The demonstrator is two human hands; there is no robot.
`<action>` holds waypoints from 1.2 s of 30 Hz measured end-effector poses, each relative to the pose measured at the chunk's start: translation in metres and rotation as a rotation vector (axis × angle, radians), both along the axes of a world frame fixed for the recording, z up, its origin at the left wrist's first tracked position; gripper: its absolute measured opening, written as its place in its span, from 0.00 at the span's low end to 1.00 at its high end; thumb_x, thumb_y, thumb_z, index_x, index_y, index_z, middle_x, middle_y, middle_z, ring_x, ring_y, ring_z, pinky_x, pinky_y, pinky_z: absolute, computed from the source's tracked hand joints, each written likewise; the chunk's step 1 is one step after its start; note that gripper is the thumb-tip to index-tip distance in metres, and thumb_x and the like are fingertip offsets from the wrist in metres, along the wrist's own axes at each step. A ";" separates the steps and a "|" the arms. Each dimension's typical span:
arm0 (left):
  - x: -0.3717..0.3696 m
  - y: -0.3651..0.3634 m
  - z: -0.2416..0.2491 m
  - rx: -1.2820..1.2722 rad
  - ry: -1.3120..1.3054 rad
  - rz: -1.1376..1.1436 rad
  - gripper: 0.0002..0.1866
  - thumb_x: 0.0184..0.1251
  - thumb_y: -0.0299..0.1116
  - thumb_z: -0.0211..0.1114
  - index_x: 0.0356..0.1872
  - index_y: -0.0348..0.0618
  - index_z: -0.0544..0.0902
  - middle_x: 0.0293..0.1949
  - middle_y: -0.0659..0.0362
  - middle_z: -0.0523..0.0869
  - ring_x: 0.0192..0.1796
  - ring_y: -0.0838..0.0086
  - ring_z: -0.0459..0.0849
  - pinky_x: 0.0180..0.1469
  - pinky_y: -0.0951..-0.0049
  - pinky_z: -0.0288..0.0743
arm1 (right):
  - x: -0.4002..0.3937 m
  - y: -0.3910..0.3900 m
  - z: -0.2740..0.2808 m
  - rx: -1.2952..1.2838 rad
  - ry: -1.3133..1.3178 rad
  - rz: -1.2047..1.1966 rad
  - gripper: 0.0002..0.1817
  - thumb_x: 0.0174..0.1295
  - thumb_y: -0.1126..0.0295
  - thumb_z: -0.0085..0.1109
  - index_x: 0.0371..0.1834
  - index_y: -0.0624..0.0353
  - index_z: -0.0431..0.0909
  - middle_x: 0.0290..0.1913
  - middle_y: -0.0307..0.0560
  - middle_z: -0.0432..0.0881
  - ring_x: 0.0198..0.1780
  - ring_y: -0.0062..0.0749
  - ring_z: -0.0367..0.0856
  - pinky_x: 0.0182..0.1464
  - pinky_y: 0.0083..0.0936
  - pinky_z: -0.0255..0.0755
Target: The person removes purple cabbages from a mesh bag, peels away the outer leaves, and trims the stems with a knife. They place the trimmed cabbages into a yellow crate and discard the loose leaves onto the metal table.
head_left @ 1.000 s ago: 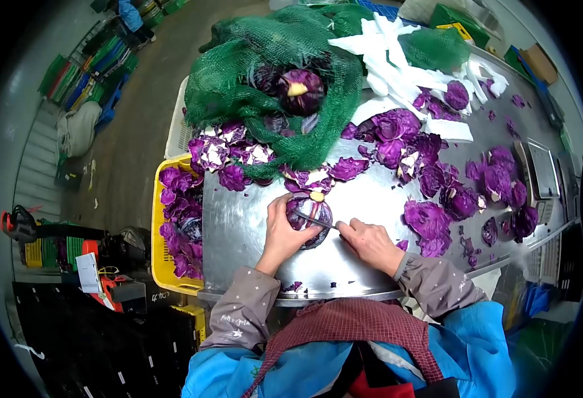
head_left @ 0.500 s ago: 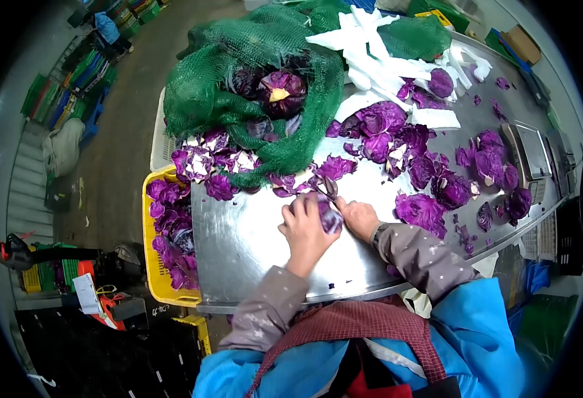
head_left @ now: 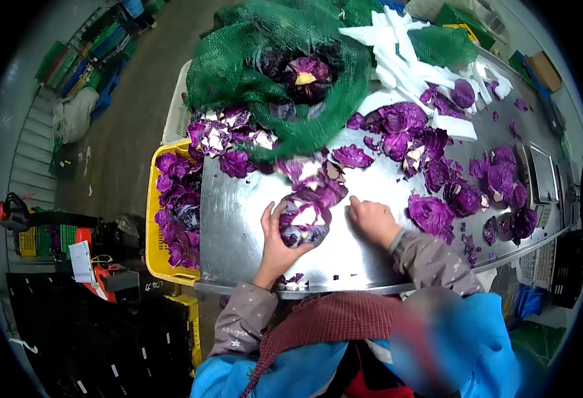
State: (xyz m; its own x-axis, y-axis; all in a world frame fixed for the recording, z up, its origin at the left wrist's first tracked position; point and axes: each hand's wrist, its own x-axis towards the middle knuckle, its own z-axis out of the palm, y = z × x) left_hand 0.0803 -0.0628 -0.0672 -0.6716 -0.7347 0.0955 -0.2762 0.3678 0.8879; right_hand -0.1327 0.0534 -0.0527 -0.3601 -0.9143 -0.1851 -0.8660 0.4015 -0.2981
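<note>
My left hand [head_left: 275, 240] cups a red cabbage head [head_left: 303, 222] from the left and holds it on the steel table [head_left: 238, 219], its pale cut face turned up. My right hand [head_left: 369, 219] rests on the table just right of the cabbage, fingers curled around a knife handle; the blade is not clearly visible. Loose purple outer leaves [head_left: 318, 176] lie just beyond the cabbage.
A green net sack [head_left: 271, 60] with more cabbages lies at the table's far side. Trimmed heads [head_left: 464, 196] and leaf scraps sit to the right, near white foam sheets [head_left: 404, 56]. A yellow crate [head_left: 155, 259] of purple leaves stands at the left edge. A scale [head_left: 542, 174] is at far right.
The cabbage has been turned so its pale cut face shows. My left hand moved from on top of it to its left side. My right hand drew back to the right.
</note>
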 end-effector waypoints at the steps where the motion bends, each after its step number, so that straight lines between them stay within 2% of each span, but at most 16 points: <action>1: -0.008 0.005 0.006 0.035 0.014 0.014 0.52 0.36 0.44 0.79 0.66 0.48 0.62 0.65 0.47 0.56 0.67 0.52 0.60 0.68 0.57 0.59 | 0.009 0.005 -0.003 0.026 0.052 0.055 0.12 0.67 0.63 0.44 0.39 0.60 0.72 0.24 0.55 0.81 0.27 0.50 0.82 0.29 0.44 0.75; 6: -0.019 -0.006 0.004 0.039 0.029 0.056 0.47 0.35 0.36 0.78 0.62 0.41 0.63 0.59 0.50 0.64 0.62 0.59 0.66 0.65 0.62 0.63 | 0.006 0.037 0.067 0.108 -0.198 0.147 0.13 0.66 0.65 0.44 0.43 0.62 0.74 0.25 0.57 0.80 0.30 0.53 0.82 0.35 0.43 0.77; 9: -0.017 -0.013 0.005 0.102 0.018 -0.019 0.48 0.35 0.37 0.79 0.61 0.38 0.62 0.55 0.49 0.66 0.60 0.60 0.68 0.64 0.63 0.63 | 0.002 0.028 0.089 -0.252 -0.313 0.163 0.15 0.61 0.72 0.50 0.52 0.60 0.74 0.34 0.57 0.78 0.33 0.51 0.80 0.34 0.42 0.74; 10: -0.020 -0.018 0.005 0.088 0.004 -0.075 0.48 0.34 0.38 0.79 0.61 0.39 0.62 0.54 0.48 0.65 0.60 0.58 0.67 0.64 0.62 0.63 | 0.007 0.017 0.082 -0.326 -0.356 0.193 0.21 0.61 0.70 0.51 0.59 0.54 0.71 0.43 0.58 0.74 0.35 0.51 0.79 0.35 0.40 0.75; 13: -0.027 -0.012 -0.018 0.119 0.141 -0.052 0.49 0.32 0.45 0.81 0.59 0.36 0.65 0.52 0.49 0.70 0.57 0.62 0.72 0.60 0.64 0.67 | 0.011 -0.019 0.041 -0.335 0.034 0.317 0.24 0.62 0.64 0.53 0.63 0.40 0.69 0.47 0.57 0.71 0.34 0.50 0.80 0.34 0.42 0.75; 15: -0.030 -0.013 -0.005 0.047 0.062 -0.079 0.48 0.32 0.47 0.80 0.58 0.36 0.67 0.53 0.45 0.70 0.57 0.56 0.72 0.61 0.60 0.66 | 0.004 -0.038 0.018 -0.266 -0.158 0.266 0.22 0.62 0.61 0.53 0.61 0.32 0.71 0.49 0.52 0.72 0.34 0.50 0.81 0.36 0.43 0.75; 20: -0.030 -0.014 -0.005 -0.173 -0.086 -0.172 0.47 0.36 0.47 0.78 0.60 0.39 0.66 0.62 0.45 0.63 0.65 0.51 0.63 0.68 0.58 0.57 | -0.026 -0.075 -0.013 -0.271 -0.263 0.195 0.21 0.61 0.64 0.55 0.58 0.49 0.70 0.38 0.60 0.80 0.39 0.56 0.80 0.40 0.44 0.74; 24: -0.012 -0.033 -0.008 0.068 0.084 -0.280 0.48 0.36 0.47 0.78 0.64 0.43 0.66 0.65 0.47 0.60 0.67 0.50 0.59 0.69 0.55 0.55 | -0.025 -0.081 -0.052 -0.362 -0.535 0.086 0.26 0.56 0.68 0.62 0.58 0.59 0.67 0.36 0.62 0.81 0.40 0.59 0.80 0.41 0.42 0.73; 26: 0.019 -0.051 -0.008 0.035 -0.134 -0.278 0.46 0.42 0.48 0.77 0.63 0.40 0.66 0.65 0.47 0.60 0.67 0.53 0.61 0.69 0.58 0.56 | -0.017 -0.079 -0.042 -0.397 -0.497 0.038 0.26 0.56 0.69 0.61 0.58 0.60 0.67 0.36 0.61 0.82 0.40 0.58 0.81 0.42 0.41 0.73; 27: 0.041 -0.051 -0.030 0.102 0.094 -0.022 0.44 0.47 0.47 0.76 0.63 0.37 0.65 0.64 0.48 0.62 0.65 0.57 0.65 0.66 0.61 0.61 | -0.007 -0.070 -0.027 -0.416 -0.513 -0.006 0.25 0.56 0.70 0.61 0.57 0.60 0.68 0.36 0.61 0.82 0.39 0.57 0.81 0.42 0.40 0.73; 28: 0.049 -0.047 -0.039 0.199 -0.039 0.115 0.43 0.50 0.46 0.75 0.63 0.35 0.64 0.61 0.48 0.65 0.62 0.59 0.67 0.63 0.62 0.65 | 0.002 -0.061 -0.014 -0.425 -0.528 -0.063 0.24 0.56 0.71 0.60 0.57 0.61 0.68 0.36 0.61 0.82 0.39 0.57 0.81 0.41 0.39 0.74; 30: 0.047 -0.024 -0.020 0.690 0.157 0.297 0.44 0.50 0.46 0.75 0.63 0.34 0.62 0.57 0.46 0.67 0.60 0.57 0.68 0.61 0.62 0.66 | 0.016 -0.050 0.001 -0.471 -0.566 -0.052 0.21 0.57 0.73 0.58 0.55 0.62 0.69 0.35 0.61 0.82 0.37 0.55 0.82 0.40 0.38 0.74; 31: 0.038 -0.012 -0.020 0.261 -0.006 0.315 0.47 0.47 0.47 0.76 0.63 0.33 0.61 0.56 0.43 0.67 0.59 0.54 0.68 0.63 0.61 0.63 | 0.027 -0.044 0.004 -0.504 -0.587 -0.047 0.20 0.57 0.73 0.57 0.54 0.62 0.69 0.34 0.61 0.81 0.35 0.54 0.82 0.39 0.37 0.74; 32: 0.024 0.000 -0.011 0.127 -0.095 0.417 0.49 0.44 0.47 0.77 0.63 0.32 0.61 0.56 0.43 0.66 0.59 0.52 0.67 0.64 0.61 0.61 | 0.037 -0.034 0.005 -0.537 -0.607 -0.041 0.19 0.58 0.73 0.56 0.53 0.63 0.69 0.33 0.61 0.81 0.34 0.54 0.81 0.39 0.37 0.74; 34: 0.025 -0.003 -0.010 0.165 0.005 0.384 0.48 0.41 0.44 0.78 0.63 0.33 0.62 0.54 0.43 0.65 0.59 0.53 0.68 0.63 0.61 0.63 | 0.039 -0.017 0.013 -0.319 -0.726 -0.147 0.18 0.58 0.73 0.55 0.52 0.63 0.70 0.31 0.61 0.81 0.32 0.52 0.81 0.37 0.36 0.74; 36: 0.030 -0.002 -0.005 0.150 0.034 0.324 0.49 0.41 0.43 0.78 0.64 0.35 0.61 0.55 0.44 0.64 0.59 0.53 0.68 0.62 0.62 0.64 | 0.006 -0.008 -0.018 -0.398 -0.598 -0.232 0.17 0.58 0.72 0.55 0.52 0.60 0.71 0.29 0.59 0.81 0.31 0.51 0.81 0.36 0.36 0.73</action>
State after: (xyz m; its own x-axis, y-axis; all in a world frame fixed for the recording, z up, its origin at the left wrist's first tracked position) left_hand 0.1107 -0.0648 -0.0719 -0.3995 -0.9167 -0.0119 -0.3269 0.1303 0.9360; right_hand -0.1264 0.0452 -0.0712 -0.4936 -0.8659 -0.0809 -0.4169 0.3173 -0.8518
